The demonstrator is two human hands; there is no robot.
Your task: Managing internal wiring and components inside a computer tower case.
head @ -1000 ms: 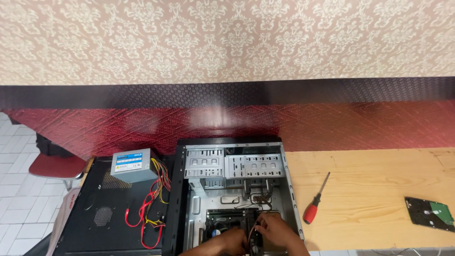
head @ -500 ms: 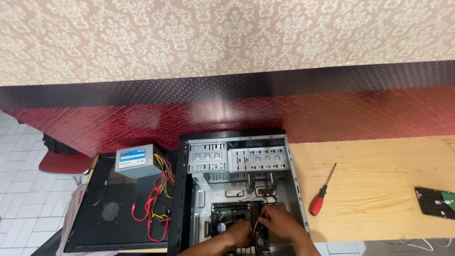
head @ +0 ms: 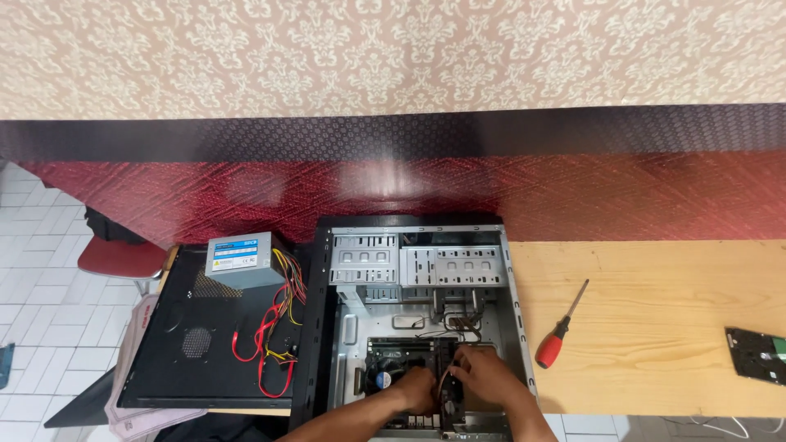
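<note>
computer case [head: 422, 270] lies open on worktop [head: 655, 327] | power box [head: 244, 260], side panel [head: 205, 344], hard drive [head: 757, 354] already out | left hand [head: 416, 386] and right hand [head: 483, 376] pinch upright card [head: 449, 393] on the board inside | screwdriver [head: 561, 337] lies unused

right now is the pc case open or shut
Open: the case lies on its side, panel off, drive bays and board exposed, both hands inside.

It looks like a repair room: an open computer case [head: 417, 319], a screwdriver [head: 560, 326] and loose parts lie on a wooden table [head: 655, 327].
</note>
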